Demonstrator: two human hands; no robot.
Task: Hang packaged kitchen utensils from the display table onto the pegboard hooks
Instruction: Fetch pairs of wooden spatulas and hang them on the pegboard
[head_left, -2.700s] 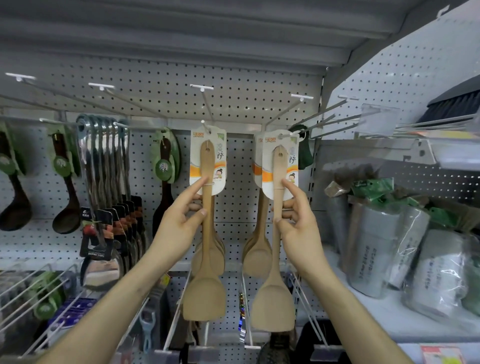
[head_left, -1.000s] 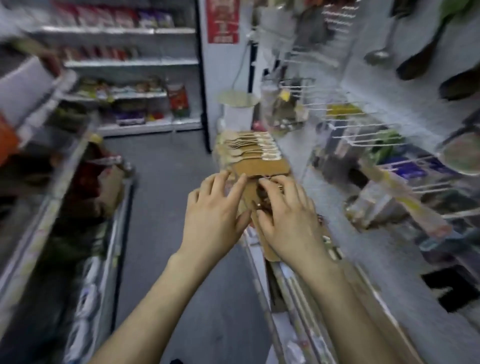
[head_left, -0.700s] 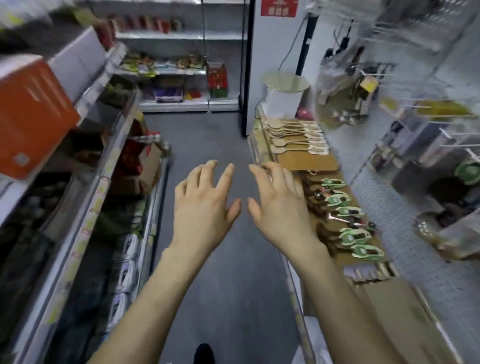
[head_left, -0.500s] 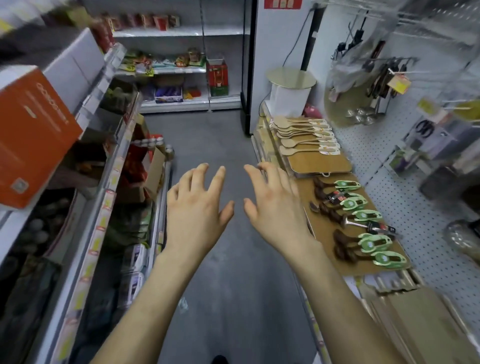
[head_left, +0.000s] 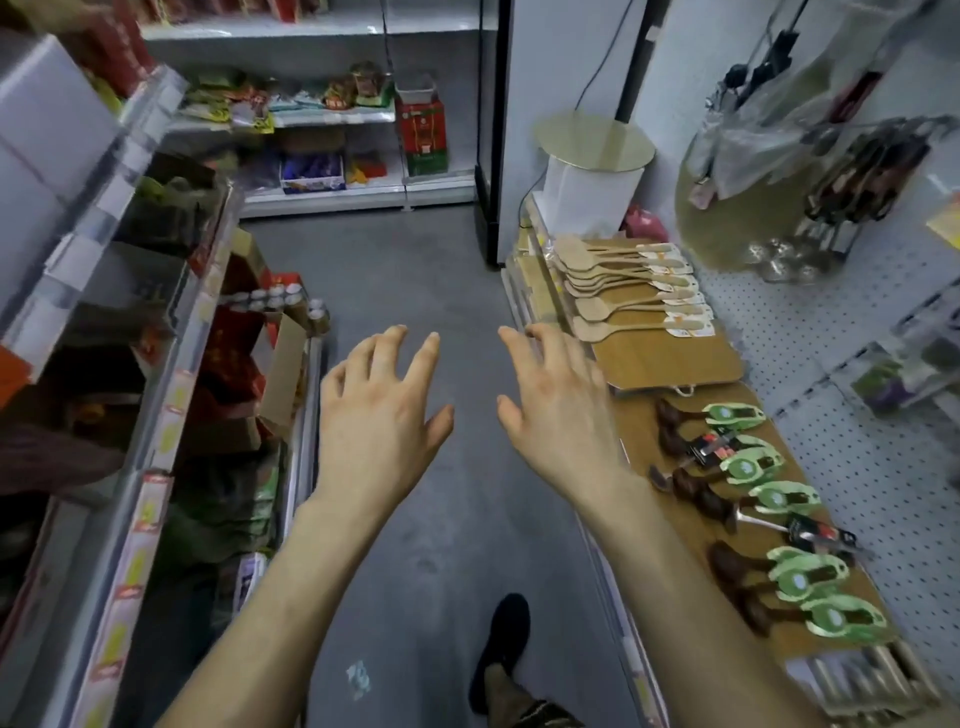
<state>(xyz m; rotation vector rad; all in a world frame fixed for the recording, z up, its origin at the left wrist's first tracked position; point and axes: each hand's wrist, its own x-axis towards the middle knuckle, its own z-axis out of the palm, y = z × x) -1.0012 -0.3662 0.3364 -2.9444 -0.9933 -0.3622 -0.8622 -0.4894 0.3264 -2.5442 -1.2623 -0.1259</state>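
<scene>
The left grip (head_left: 379, 421) is wide: fingers spread and slightly bent, palm down, holding nothing, above the grey aisle floor (head_left: 415, 545). The right grip (head_left: 558, 415) is level with it and just beside it, thumbs turned toward each other with a gap between them. It is wide too, fingers fanned and empty, and it hangs over the aisle edge of the counter (head_left: 675, 545).

Just past the right grip's fingertips lies a row of packaged wooden spatulas (head_left: 613, 291), blades toward the aisle and white header cards toward the wall. They overlap one another on a pale wooden board (head_left: 670, 358); the nearest blade is close to the fingertips, though contact cannot be told. To the outer side of the right grip and its forearm, dark spoons on green cards (head_left: 784, 498) lie in a line along the brown counter, with a metal utensil on a black and red card (head_left: 810, 532) among them. None of these is in either grip.

Beyond the counter, further out from the right grip, rises the white pegboard (head_left: 852, 467), with blurred goods hanging higher up. At the far end of the counter, past the spatulas, stands a white tub with a round gold lid (head_left: 592, 171).

To the outer side of the left grip run stocked shelves (head_left: 156, 415) with cartons and packets. Below both forearms, on the floor, a dark shoe (head_left: 501, 649) shows.
</scene>
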